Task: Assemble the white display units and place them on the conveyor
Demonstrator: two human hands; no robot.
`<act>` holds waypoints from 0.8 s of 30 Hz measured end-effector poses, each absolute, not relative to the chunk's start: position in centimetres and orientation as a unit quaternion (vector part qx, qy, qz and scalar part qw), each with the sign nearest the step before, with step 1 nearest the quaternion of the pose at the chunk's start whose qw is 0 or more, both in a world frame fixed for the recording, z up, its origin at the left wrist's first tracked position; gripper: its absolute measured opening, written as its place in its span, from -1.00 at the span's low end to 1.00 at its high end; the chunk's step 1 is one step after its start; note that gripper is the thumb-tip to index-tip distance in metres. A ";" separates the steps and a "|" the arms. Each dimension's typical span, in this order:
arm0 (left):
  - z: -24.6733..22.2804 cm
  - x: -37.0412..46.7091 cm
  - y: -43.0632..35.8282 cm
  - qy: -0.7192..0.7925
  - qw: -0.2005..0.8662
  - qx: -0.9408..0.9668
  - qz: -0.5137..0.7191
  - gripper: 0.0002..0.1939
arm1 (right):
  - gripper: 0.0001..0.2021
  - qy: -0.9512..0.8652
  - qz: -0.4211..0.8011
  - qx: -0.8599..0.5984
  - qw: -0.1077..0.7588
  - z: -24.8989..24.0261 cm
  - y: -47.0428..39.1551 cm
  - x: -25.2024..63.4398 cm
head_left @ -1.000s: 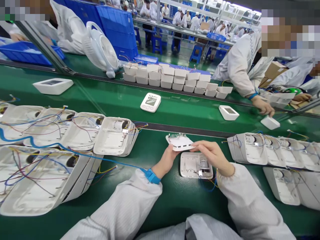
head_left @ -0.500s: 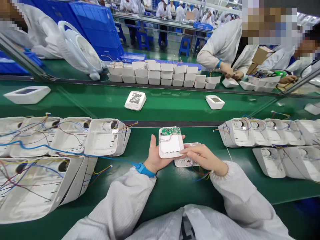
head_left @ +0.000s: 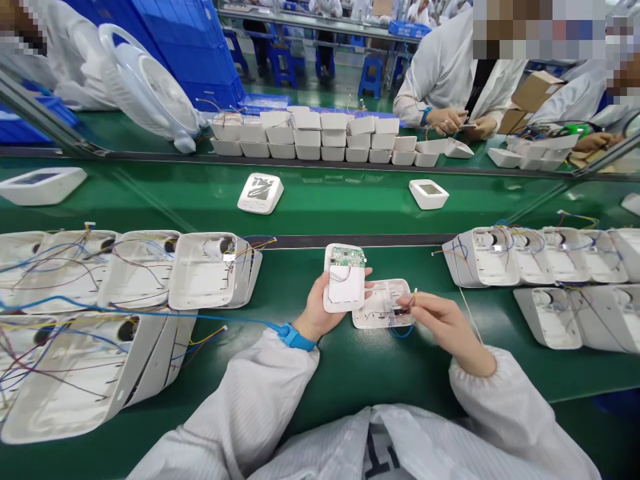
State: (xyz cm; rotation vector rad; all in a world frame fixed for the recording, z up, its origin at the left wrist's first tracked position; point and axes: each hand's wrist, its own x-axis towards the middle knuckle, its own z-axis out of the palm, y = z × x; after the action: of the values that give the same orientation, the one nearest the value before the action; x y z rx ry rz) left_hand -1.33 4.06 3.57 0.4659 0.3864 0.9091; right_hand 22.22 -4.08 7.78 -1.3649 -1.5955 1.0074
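Observation:
My left hand [head_left: 323, 307] grips a white plastic panel [head_left: 346, 288], its inner side facing up. A green circuit board [head_left: 349, 257] with thin wires sits at the panel's far end. To the right, partly behind the panel, a white housing [head_left: 375, 317] lies open on the bench with wires inside. My right hand [head_left: 443, 323] pinches thin coloured wires with a small connector [head_left: 415, 293] at the housing's right edge. Around my left wrist is a blue strap [head_left: 296, 337] with a coiled blue cord running left.
Rows of open white housings [head_left: 203, 273] with loose wires stand left, and more housings [head_left: 495, 260] right. White units [head_left: 261, 193] lie on the green belt [head_left: 335, 197]. Behind it are stacked white shells [head_left: 333, 140], a fan [head_left: 155, 83], blue crates [head_left: 187, 47] and a co-worker's hands [head_left: 460, 123].
My right hand has left the panel and moved right, taking hold of the wires. The panel has turned slightly and shifted right in my left hand. The view has tilted down a little.

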 end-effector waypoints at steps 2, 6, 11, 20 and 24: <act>3.3 -1.2 3.8 0.181 0.854 0.249 0.418 -0.36 | -0.78 -0.636 0.388 -0.531 0.404 8.7 -3.3 20.9; 2.4 -1.0 3.3 0.197 0.852 0.286 0.392 -0.33 | -0.79 -0.695 0.415 -0.442 0.387 9.6 -0.5 18.3; 1.5 -1.1 3.2 0.247 0.849 0.265 0.385 -0.38 | -0.78 -0.750 0.412 -0.357 0.373 9.0 1.2 16.1; 2.2 -1.2 3.2 0.278 0.817 0.330 0.383 -0.51 | -0.74 -0.729 0.414 -0.422 0.343 8.6 0.8 16.8; 2.9 -1.2 3.1 0.307 0.807 0.314 0.396 -0.53 | -0.79 -0.677 0.412 -0.463 0.397 8.5 0.6 16.7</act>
State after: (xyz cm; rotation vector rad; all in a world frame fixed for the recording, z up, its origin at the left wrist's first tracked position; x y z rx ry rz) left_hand -1.25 3.08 2.86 0.6723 0.6567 0.8467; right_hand 16.70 0.60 8.52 -1.1722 -1.7155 1.0440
